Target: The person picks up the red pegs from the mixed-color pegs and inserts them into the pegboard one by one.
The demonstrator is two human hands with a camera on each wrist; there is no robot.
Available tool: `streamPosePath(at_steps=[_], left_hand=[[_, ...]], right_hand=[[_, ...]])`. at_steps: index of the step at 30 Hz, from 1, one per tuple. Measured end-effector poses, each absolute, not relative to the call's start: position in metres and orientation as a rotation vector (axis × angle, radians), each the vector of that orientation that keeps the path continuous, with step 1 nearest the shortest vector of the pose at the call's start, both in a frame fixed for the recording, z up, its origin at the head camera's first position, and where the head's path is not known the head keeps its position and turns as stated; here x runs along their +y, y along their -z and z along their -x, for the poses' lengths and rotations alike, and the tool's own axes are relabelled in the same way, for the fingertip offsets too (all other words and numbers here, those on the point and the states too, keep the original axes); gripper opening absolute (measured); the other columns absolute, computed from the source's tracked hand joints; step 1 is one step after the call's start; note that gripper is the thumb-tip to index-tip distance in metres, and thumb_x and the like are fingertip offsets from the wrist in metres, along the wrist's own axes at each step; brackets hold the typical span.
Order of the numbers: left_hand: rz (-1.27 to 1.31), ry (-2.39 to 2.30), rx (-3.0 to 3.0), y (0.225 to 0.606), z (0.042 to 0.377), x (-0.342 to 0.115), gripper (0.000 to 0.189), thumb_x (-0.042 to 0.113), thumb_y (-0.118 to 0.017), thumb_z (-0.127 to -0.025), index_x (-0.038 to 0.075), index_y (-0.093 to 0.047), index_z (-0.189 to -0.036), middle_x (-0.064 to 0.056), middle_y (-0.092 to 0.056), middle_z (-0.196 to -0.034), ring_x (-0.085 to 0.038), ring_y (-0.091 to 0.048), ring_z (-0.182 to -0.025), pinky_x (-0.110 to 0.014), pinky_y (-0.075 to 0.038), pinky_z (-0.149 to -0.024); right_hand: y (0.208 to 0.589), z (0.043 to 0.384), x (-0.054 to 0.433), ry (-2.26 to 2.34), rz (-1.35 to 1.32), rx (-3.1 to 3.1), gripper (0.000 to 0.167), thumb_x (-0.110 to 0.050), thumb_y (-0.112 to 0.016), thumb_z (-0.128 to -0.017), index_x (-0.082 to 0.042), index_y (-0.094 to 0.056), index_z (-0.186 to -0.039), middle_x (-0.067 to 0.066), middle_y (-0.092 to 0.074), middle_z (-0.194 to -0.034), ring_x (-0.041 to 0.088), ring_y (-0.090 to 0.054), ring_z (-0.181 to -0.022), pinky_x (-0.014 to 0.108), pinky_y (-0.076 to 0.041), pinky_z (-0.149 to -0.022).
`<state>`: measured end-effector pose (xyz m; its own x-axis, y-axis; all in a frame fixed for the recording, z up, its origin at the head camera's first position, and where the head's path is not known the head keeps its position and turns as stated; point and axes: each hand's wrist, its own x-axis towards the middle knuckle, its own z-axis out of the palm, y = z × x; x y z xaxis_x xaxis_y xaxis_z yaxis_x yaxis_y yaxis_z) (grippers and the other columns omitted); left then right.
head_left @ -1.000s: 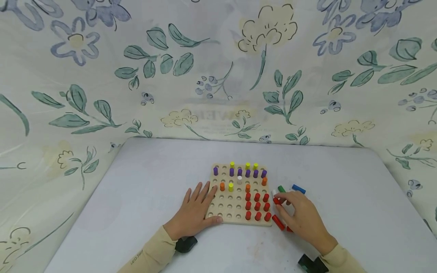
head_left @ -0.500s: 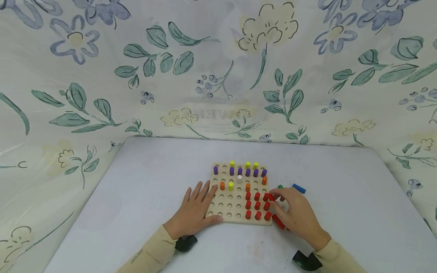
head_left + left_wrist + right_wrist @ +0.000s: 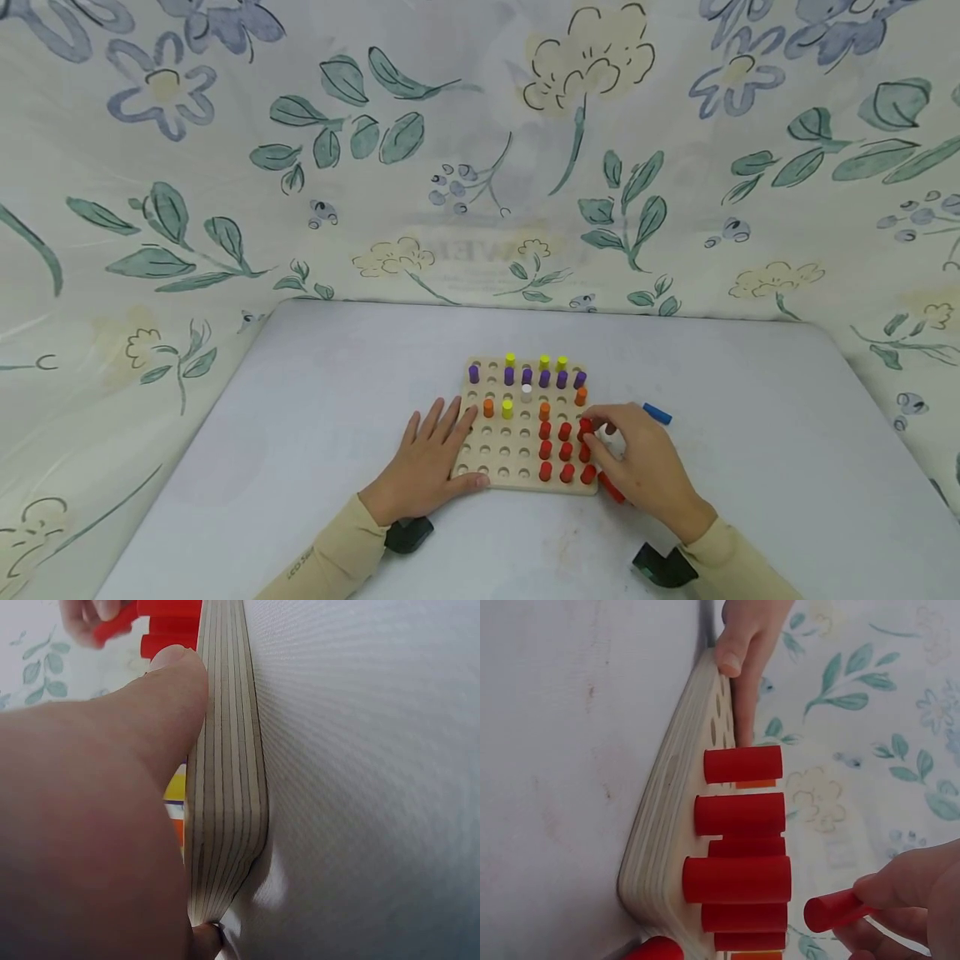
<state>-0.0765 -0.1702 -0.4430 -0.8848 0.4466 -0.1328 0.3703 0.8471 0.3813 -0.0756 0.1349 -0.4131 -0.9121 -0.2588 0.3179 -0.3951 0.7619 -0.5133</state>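
A wooden pegboard [image 3: 497, 482] lies on the white table with red, orange, yellow, purple and white pegs standing in its holes. Along its left side rests my left hand [image 3: 423, 471], fingers spread, fingertips over the edge and thumb at the near corner. The left wrist view shows that thumb [image 3: 180, 682] lying against the board's layered side [image 3: 225, 772]. At the board's right side, my right hand [image 3: 648, 467] pinches a red peg [image 3: 826, 910] between thumb and fingers. The held peg is tilted, close above the standing red pegs [image 3: 739, 880].
Beside the near right corner lies a loose red peg [image 3: 611, 488]. Farther right is a blue peg [image 3: 657, 413]. Black wrist cameras [image 3: 408, 536] sit on both wrists. A floral cloth [image 3: 480, 167] hangs behind the table's far edge.
My right hand has moved left with the red peg, from the tabletop beside the board to over its right column of red pegs. The left hand has stayed still.
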Motion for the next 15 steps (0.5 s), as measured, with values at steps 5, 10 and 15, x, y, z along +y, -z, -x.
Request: streamPosePath(at_steps=[5,10,15], left_hand=[[-0.620,-0.517,2.803,0.443,0.077,-0.170,0.093,0.062,-0.055,-0.095,0.007,-0.019,-0.161,-0.020,-0.010,-0.167,-0.042,0.001,-0.153,-0.068,-0.002,-0.116],[-0.609,-0.515,2.801,0.442,0.077,-0.170,0.094,0.064,-0.055,-0.095,0.007,-0.019,-0.161,-0.019,-0.010,-0.167,-0.042,0.001,-0.153,-0.067,-0.002,-0.116],[-0.619,-0.504,2.805,0.442,0.077,-0.170,0.094,0.064,-0.054,-0.095,0.007,-0.019,-0.161,-0.019,-0.009,-0.167,-0.042,0.001,-0.153,-0.068,-0.002,-0.116]], right_hand=[[0.411,0.077,0.130,-0.910,-0.516,-2.719,0.028,-0.010,-0.081,-0.086,-0.008,-0.072,-0.112,0.000,-0.067,-0.095,0.013,-0.056,-0.087,0.034,-0.054,-0.072],[0.411,0.078,0.125,-0.922,-0.517,-2.706,0.031,-0.009,-0.082,-0.085,-0.005,-0.071,-0.113,0.002,-0.067,-0.096,0.014,-0.056,-0.087,0.034,-0.055,-0.073],[0.410,0.079,0.119,-0.940,-0.505,-2.691,0.030,-0.010,-0.081,-0.085,-0.005,-0.070,-0.112,0.003,-0.067,-0.093,0.018,-0.057,-0.085,0.032,-0.052,-0.070]])
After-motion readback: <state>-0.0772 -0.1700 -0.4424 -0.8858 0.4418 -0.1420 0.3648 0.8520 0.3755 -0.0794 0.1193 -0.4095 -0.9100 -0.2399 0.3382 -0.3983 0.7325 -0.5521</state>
